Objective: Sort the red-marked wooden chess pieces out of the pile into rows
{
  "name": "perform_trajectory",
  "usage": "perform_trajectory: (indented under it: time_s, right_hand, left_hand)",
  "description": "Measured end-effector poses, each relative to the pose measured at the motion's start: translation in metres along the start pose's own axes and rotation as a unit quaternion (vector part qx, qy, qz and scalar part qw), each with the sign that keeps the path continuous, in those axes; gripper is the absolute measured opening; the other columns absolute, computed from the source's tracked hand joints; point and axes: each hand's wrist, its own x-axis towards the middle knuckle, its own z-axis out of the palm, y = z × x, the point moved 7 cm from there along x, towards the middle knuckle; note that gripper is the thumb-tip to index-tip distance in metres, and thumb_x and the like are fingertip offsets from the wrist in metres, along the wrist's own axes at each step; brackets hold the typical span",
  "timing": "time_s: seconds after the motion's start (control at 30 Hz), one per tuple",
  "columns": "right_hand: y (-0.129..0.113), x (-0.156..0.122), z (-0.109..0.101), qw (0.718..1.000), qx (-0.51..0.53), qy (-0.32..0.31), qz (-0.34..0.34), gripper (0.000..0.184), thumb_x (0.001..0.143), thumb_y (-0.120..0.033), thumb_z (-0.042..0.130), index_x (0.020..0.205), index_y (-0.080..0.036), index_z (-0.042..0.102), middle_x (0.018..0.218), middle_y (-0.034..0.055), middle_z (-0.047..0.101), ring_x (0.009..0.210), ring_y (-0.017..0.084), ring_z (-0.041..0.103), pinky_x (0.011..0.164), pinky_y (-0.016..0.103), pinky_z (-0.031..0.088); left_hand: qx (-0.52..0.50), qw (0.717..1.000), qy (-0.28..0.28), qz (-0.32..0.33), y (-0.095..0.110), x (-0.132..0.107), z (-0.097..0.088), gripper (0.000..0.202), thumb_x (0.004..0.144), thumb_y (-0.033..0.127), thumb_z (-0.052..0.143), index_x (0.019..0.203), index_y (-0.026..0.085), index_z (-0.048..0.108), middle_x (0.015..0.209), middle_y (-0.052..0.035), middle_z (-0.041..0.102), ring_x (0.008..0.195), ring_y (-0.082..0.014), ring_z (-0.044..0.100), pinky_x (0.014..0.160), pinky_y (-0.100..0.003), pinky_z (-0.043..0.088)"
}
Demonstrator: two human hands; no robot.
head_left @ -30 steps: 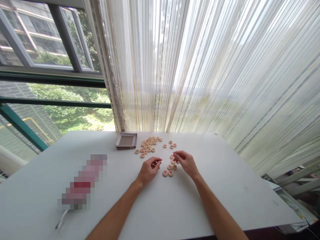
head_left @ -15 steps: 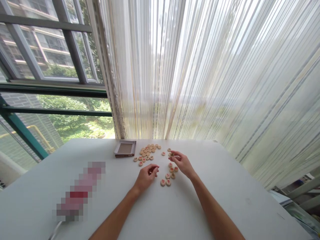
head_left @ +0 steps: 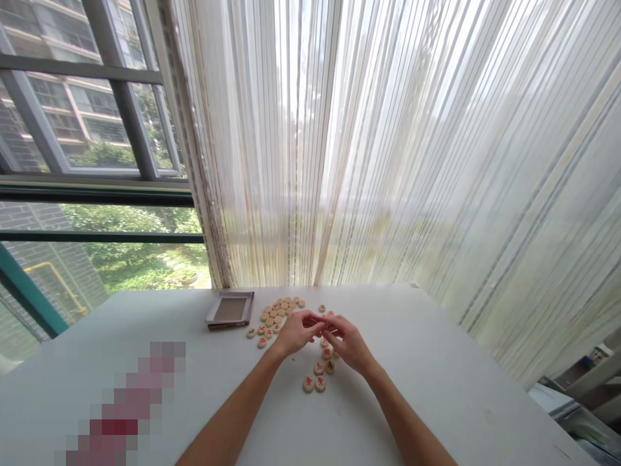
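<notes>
Our left hand (head_left: 295,334) and right hand (head_left: 348,344) meet fingertip to fingertip above the discs (head_left: 309,383) on the table (head_left: 436,362); we cannot tell whether they pinch one. The discs bear red or black characters, too small to read.

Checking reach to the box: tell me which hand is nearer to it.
Left. The left hand is right of the box, just past the pieces; the right hand lies farther right, its fingertips meeting the left's.
</notes>
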Motion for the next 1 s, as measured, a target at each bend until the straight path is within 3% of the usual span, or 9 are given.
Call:
perform_trajectory:
  time_s: [0.2,0.33,0.4,0.53,0.67,1.0]
  right_hand:
    - [0.009,-0.003,-0.019,0.997,-0.058,0.044,-0.002,0.028,0.091,-0.038,0.056,0.114,-0.024,0.067,0.1,0.0063,0.067,0.085,0.019,0.066,0.074,0.031,0.056]
    - [0.035,-0.007,-0.052,0.984,-0.081,0.145,0.066,0.034,0.091,-0.046,0.053,0.104,-0.02,0.07,0.092,0.0084,0.07,0.074,0.02,0.066,0.068,0.033,0.055]
    - [0.046,-0.008,-0.058,0.979,-0.072,0.166,0.089,0.038,0.09,-0.05,0.052,0.102,-0.018,0.07,0.087,0.0091,0.07,0.073,0.021,0.065,0.067,0.033,0.055]
    - [0.048,-0.008,-0.042,0.984,-0.077,0.133,0.089,0.04,0.09,-0.052,0.051,0.097,-0.018,0.071,0.091,0.0091,0.071,0.078,0.022,0.064,0.069,0.032,0.053]
    - [0.037,-0.008,-0.02,0.988,-0.122,0.066,0.067,0.036,0.091,-0.047,0.051,0.088,-0.019,0.073,0.083,0.0058,0.07,0.066,0.017,0.059,0.062,0.027,0.048]
    - [0.034,-0.009,-0.018,0.987,-0.14,0.056,0.059,0.032,0.092,-0.04,0.051,0.085,-0.019,0.074,0.077,0.0038,0.068,0.063,0.015,0.057,0.06,0.027,0.047]
  left_hand:
    - [-0.057,0.998,-0.013,-0.008,-0.015,-0.002,0.001,0.038,0.079,0.046,0.068,0.097,0.013,0.067,0.088,-0.0112,0.074,0.08,-0.022,0.072,0.063,-0.03,0.058]
    - [-0.034,0.999,0.019,0.002,-0.03,-0.003,-0.002,0.033,0.082,0.04,0.064,0.103,0.015,0.066,0.091,-0.0098,0.073,0.082,-0.0212,0.071,0.065,-0.031,0.058]
    - [0.002,1.0,0.03,0.004,-0.035,-0.004,-0.004,0.028,0.083,0.034,0.063,0.104,0.015,0.067,0.093,-0.0091,0.072,0.081,-0.0202,0.07,0.065,-0.03,0.058]
    - [0.116,0.992,0.047,0.033,-0.032,-0.008,-0.01,0.025,0.082,0.027,0.061,0.104,0.019,0.069,0.094,-0.0063,0.073,0.078,-0.0186,0.069,0.071,-0.03,0.055]
    - [0.23,0.969,0.056,0.067,-0.022,-0.012,-0.012,0.02,0.085,0.03,0.059,0.096,0.022,0.073,0.089,-0.0053,0.073,0.07,-0.0191,0.066,0.073,-0.032,0.052]
    - [0.345,0.931,0.107,0.042,-0.028,-0.013,-0.007,0.027,0.09,0.037,0.054,0.108,0.024,0.07,0.093,-0.0062,0.066,0.079,-0.0202,0.064,0.075,-0.029,0.047]
